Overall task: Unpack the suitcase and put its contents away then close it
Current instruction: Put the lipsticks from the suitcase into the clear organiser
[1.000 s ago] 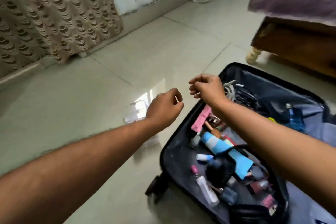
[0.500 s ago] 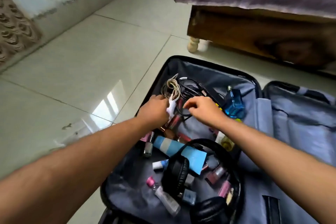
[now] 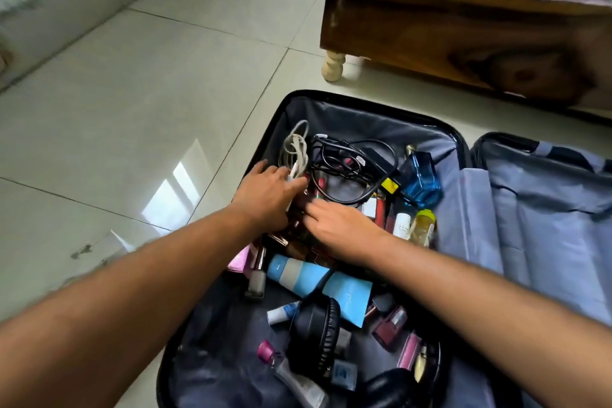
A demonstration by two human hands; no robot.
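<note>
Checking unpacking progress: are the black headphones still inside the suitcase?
Yes, the black headphones lie in the open suitcase, nearer the camera than both hands.

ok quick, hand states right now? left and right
Left hand: fingers spread, resting on the white cable, no clear grip.
Right hand: flat, fingers straight on the small cosmetics, holding nothing.
</note>
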